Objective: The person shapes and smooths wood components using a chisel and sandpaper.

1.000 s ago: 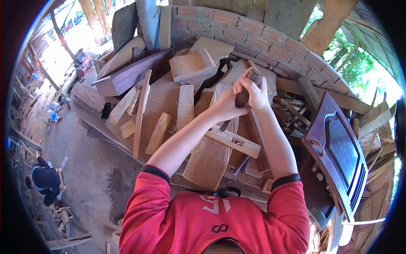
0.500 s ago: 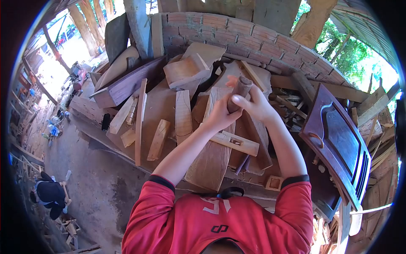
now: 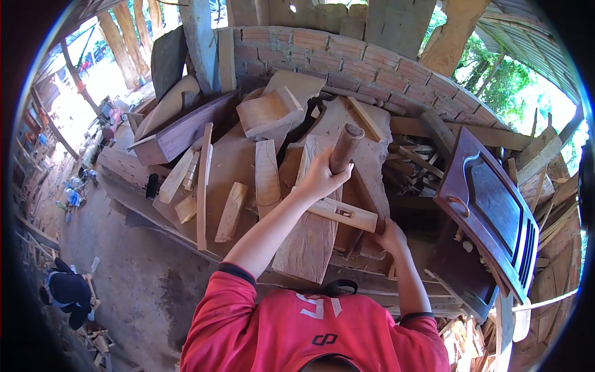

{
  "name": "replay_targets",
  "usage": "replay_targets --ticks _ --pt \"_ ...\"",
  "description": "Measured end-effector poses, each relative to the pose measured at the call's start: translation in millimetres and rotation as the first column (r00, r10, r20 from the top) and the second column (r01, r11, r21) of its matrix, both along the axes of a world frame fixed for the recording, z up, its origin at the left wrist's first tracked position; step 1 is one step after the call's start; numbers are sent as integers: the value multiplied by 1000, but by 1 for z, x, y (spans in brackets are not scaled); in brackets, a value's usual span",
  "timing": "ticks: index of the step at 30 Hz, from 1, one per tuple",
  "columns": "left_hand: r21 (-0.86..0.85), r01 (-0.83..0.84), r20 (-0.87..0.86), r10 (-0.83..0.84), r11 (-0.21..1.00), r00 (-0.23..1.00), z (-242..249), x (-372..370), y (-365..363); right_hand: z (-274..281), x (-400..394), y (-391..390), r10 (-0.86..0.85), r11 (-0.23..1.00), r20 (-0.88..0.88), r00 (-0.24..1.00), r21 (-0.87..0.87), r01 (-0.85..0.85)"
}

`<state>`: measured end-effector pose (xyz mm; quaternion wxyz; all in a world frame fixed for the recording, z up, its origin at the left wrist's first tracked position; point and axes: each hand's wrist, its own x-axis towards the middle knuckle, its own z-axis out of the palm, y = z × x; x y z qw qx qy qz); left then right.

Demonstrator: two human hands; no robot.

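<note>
My left hand (image 3: 325,178) is closed around a thick, round brown piece of wood (image 3: 348,144), which tilts upward with its blunt end showing. Below that hand, a pale wooden bar (image 3: 344,214) with slots cut into it lies across a wide, thick timber block (image 3: 305,248). Down at the right end of the slotted bar is my right hand (image 3: 392,239), close over the bench; its fingers are mostly hidden. A dark, narrow board (image 3: 370,193) slants behind the bar near that hand.
Wood offcuts (image 3: 232,212) and an angled wooden piece (image 3: 270,113) lie around the bench. To the right leans a dark panelled door (image 3: 493,208). A brick wall (image 3: 347,59) closes the back. At lower left, a person (image 3: 71,292) crouches on the floor.
My right hand has let go of the round piece of wood and moved down to the right end of the slotted bar. The left hand still holds the round piece, slightly lower.
</note>
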<state>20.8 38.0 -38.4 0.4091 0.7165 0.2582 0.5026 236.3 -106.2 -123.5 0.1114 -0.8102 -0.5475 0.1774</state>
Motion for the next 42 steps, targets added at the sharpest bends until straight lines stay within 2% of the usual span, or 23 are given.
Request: replay_targets --ticks 5,7,12,14,16,18,20,22,23,25,26,27,28,30,32,33,34,35,36,38,39,40,42 --pt "-30 14 -27 -15 999 1000 -3 3 4 -14 10 8 -55 997 -40 998 -49 53" --pt "-24 22 -17 -22 999 1000 -1 2 4 -4 12 9 -20 996 80 997 -90 27" --pt "-13 8 -6 -8 1000 1000 2 4 4 35 21 14 -12 996 86 996 -92 20" --pt "6 4 -20 -4 1000 1000 3 5 3 34 45 15 125 992 -73 989 -9 -126" --pt "-9 0 -47 -1 1000 999 4 5 5 60 51 13 143 990 -89 986 12 -143" --pt "-31 -7 -77 4 999 997 4 5 5 78 58 10 117 905 40 992 408 -123" --pt "-1 2 -44 -3 1000 999 6 5 4 134 46 6 79 914 -447 891 390 115" --pt "-18 4 -52 -5 1000 999 6 6 4 157 53 6 322 763 -549 772 633 132" --pt "-31 2 -61 -4 1000 998 6 6 4 171 53 1 322 763 -549 771 633 131" --pt "-24 0 -87 -3 1000 996 10 6 1 198 52 -8 350 823 -702 620 547 156" --pt "-18 1 -112 -3 1000 994 11 6 0 204 59 -10 352 823 -703 618 547 153" --pt "-17 -3 -113 1 1000 994 10 5 0 210 71 -12 365 878 -475 800 462 -126" --pt "-26 8 -106 -11 1000 994 9 4 1 217 75 -14 419 890 -200 886 280 -358" --pt "-30 20 -98 -23 999 995 8 4 3 233 75 -19 374 918 -278 885 247 -311" --pt "-72 63 -68 -68 995 995 5 3 3 247 84 -23 325 874 108 939 345 -342" --pt "-74 66 -68 -71 995 995 5 3 2 249 72 -26 294 818 -48 955 529 -225" --pt "-76 54 -88 -60 996 994 6 4 2 254 63 -26 293 818 -47 955 529 -225" --pt "-79 41 -108 -49 996 993 6 4 2 258 56 -25 371 794 -298 880 594 -134" --pt "-81 40 -106 -48 996 993 5 4 2 261 52 -24 445 776 -516 732 630 -28" --pt "-45 59 -85 -63 997 994 4 3 3 256 56 -24 485 779 -527 698 623 -70" --pt "-46 52 -83 -56 998 995 4 3 4 255 55 -24 443 809 -147 885 491 -323" --pt "-66 82 -57 -86 994 995 4 2 4 253 54 -25 412 839 276 868 257 -480" --pt "-77 117 -36 -120 990 992 5 2 7 252 63 -22 390 817 260 883 344 -462"
